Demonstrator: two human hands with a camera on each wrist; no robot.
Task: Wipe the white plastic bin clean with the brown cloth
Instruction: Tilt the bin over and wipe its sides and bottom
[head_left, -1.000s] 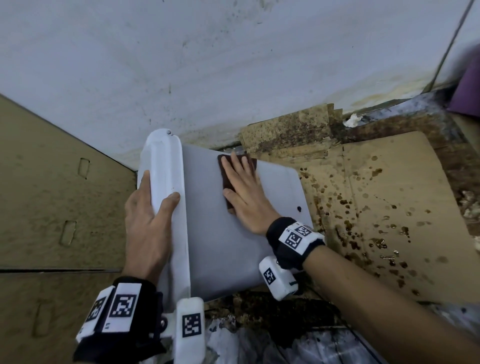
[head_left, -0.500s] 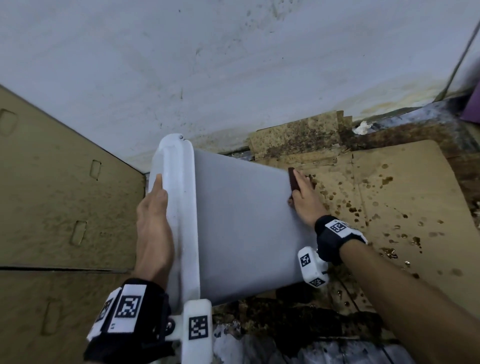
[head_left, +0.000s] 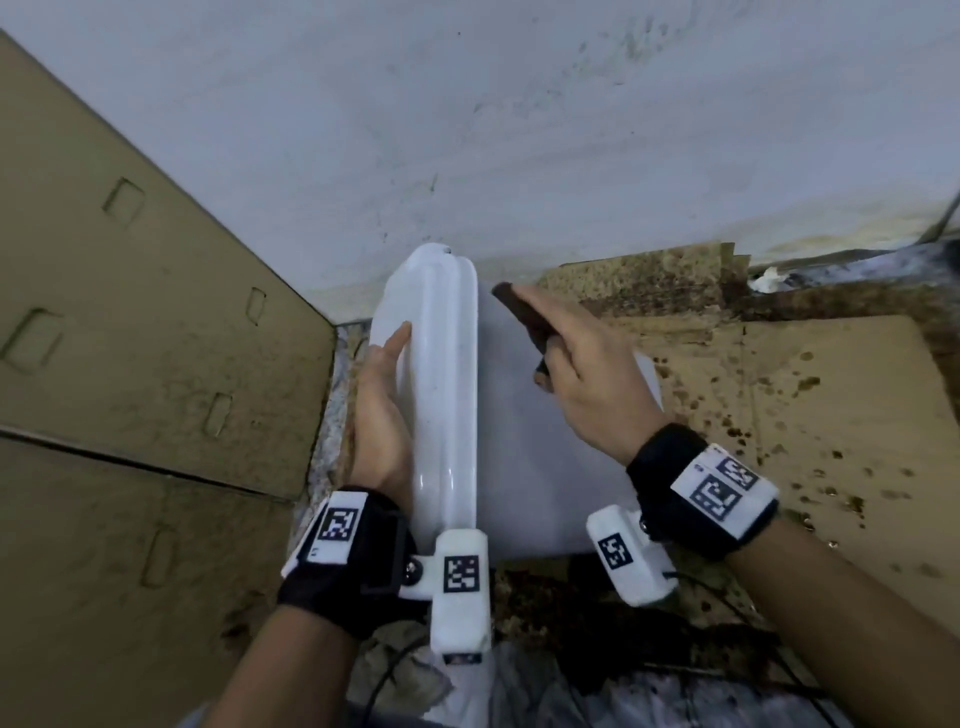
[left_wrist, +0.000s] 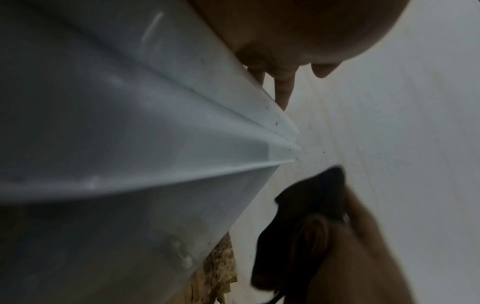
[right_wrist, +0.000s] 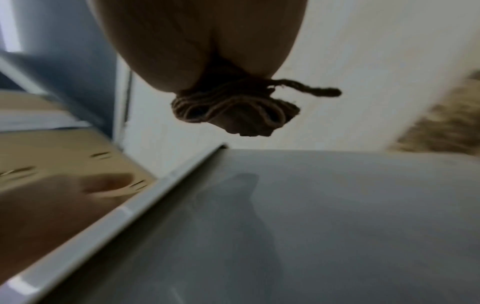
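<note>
The white plastic bin (head_left: 519, 457) lies on its side, its thick rim (head_left: 447, 389) turned towards me and its smooth side wall facing up. My left hand (head_left: 382, 410) rests flat against the left side of the rim, fingers straight (left_wrist: 283, 88). My right hand (head_left: 587, 374) grips the bunched brown cloth (head_left: 519, 317) over the far end of the wall, near the rim. In the right wrist view the cloth (right_wrist: 233, 111) hangs below the palm, a little above the bin wall (right_wrist: 311, 216), and throws a shadow on it. The bin's inside is hidden.
A stained white wall (head_left: 519, 130) stands right behind the bin. Upright cardboard panels (head_left: 130, 338) close off the left. Spattered cardboard (head_left: 805, 415) covers the floor to the right, and dark, dirty floor (head_left: 597, 613) lies in front.
The bin has rolled so its rim faces me. My right hand swept the cloth to the wall's right edge, then came back near the rim. My left hand shifted to the rim's left side.
</note>
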